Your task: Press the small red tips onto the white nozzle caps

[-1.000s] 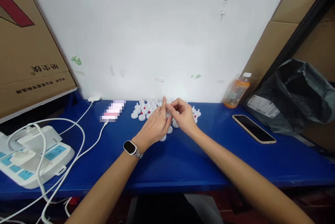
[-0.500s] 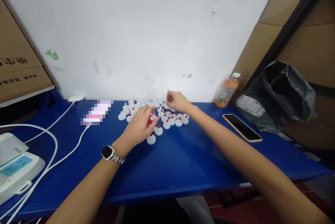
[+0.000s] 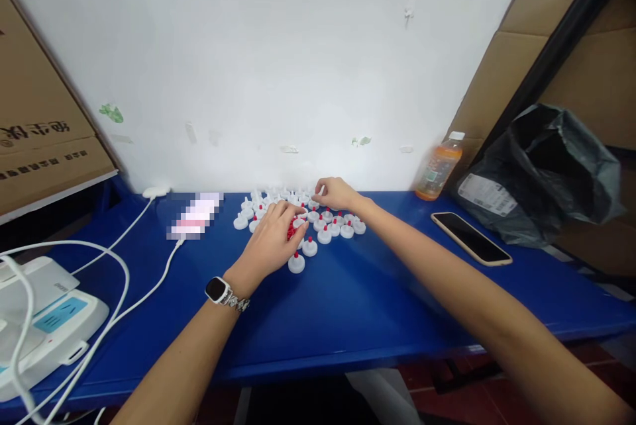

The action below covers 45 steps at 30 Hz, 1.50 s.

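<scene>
Several small white caps (image 3: 325, 234), many with a red tip, stand in a cluster on the blue table (image 3: 348, 299) near the wall. My left hand (image 3: 271, 243), with a watch on the wrist, lies over a heap of small red pieces (image 3: 291, 231), fingers curled on them. My right hand (image 3: 336, 192) reaches to the back of the cluster, fingertips pinched at a white cap there. What sits in the pinch is too small to make out.
A phone (image 3: 471, 238) lies face up at the right, beside an orange drink bottle (image 3: 438, 167) and a black plastic bag (image 3: 541, 173). At the left are a white power strip (image 3: 47, 319) with cables, a blurred device (image 3: 195, 216) and cardboard boxes (image 3: 40, 127).
My hands, joined above the caps a second ago, have parted. The left went down onto the red pieces; the right reached to the back rows. The view shifted slightly.
</scene>
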Each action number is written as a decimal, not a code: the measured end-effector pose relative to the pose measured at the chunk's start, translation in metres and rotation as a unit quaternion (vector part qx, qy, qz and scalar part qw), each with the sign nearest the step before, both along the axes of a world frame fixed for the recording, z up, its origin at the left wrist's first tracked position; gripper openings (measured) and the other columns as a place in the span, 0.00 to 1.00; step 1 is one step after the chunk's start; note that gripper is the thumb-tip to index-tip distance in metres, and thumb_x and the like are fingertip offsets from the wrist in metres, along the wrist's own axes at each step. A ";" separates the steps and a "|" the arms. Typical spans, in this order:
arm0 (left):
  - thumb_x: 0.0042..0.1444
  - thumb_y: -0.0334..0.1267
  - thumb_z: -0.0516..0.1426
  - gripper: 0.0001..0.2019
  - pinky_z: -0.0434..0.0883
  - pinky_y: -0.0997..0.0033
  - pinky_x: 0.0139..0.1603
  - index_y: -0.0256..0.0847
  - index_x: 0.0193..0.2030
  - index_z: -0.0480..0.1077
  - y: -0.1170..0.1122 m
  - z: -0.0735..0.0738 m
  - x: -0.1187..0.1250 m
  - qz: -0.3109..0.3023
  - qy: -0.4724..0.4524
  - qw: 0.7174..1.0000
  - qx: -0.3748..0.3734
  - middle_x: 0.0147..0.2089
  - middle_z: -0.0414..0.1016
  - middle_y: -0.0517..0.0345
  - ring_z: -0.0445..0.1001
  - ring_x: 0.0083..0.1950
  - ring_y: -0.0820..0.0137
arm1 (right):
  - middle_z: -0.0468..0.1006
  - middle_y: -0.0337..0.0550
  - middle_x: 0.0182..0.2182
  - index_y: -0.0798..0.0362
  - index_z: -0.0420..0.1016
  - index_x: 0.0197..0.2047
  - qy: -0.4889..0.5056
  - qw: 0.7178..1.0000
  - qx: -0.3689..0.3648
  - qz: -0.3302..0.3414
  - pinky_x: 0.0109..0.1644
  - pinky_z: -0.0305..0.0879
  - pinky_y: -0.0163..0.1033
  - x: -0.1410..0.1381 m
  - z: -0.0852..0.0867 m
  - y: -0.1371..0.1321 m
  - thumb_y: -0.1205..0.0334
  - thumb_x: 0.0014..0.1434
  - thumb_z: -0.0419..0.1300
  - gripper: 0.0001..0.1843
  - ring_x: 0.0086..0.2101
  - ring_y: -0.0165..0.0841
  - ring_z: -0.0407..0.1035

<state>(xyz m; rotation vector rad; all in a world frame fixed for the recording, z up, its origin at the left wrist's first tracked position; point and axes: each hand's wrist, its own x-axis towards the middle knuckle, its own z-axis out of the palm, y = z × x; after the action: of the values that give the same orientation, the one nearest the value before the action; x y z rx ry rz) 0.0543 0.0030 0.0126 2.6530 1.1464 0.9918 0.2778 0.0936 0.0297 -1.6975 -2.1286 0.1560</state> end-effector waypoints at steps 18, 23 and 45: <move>0.68 0.44 0.50 0.15 0.67 0.52 0.59 0.43 0.57 0.66 -0.002 0.000 0.011 -0.008 -0.011 1.000 0.021 0.54 0.69 0.49 0.67 0.57 0.57 | 0.81 0.44 0.30 0.56 0.76 0.33 0.231 0.970 0.078 0.005 0.35 0.65 0.34 0.019 0.004 -0.051 0.64 0.57 0.62 0.04 0.30 0.31 0.73; 0.68 0.44 0.51 0.20 0.68 0.51 0.59 0.43 0.63 0.60 0.000 -0.003 0.013 -0.002 -0.005 0.999 0.045 0.56 0.70 0.47 0.67 0.57 0.55 | 0.81 0.42 0.29 0.54 0.75 0.35 0.369 0.915 0.008 0.162 0.35 0.67 0.36 -0.015 0.009 -0.089 0.52 0.59 0.63 0.13 0.30 0.32 0.72; 0.68 0.44 0.50 0.16 0.69 0.54 0.54 0.41 0.58 0.65 0.001 -0.005 0.005 0.008 0.023 1.000 -0.007 0.50 0.73 0.49 0.69 0.53 0.58 | 0.72 0.53 0.46 0.45 0.86 0.40 -0.197 0.978 -0.039 0.062 0.55 0.48 0.50 -0.008 0.012 -0.040 0.54 0.55 0.66 0.11 0.50 0.48 0.59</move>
<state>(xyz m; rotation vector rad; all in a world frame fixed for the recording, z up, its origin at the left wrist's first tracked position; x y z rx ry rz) 0.0592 0.0035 0.0080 2.6736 1.1802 0.9248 0.2693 0.0537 0.0416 -1.7549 -2.5476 -0.0690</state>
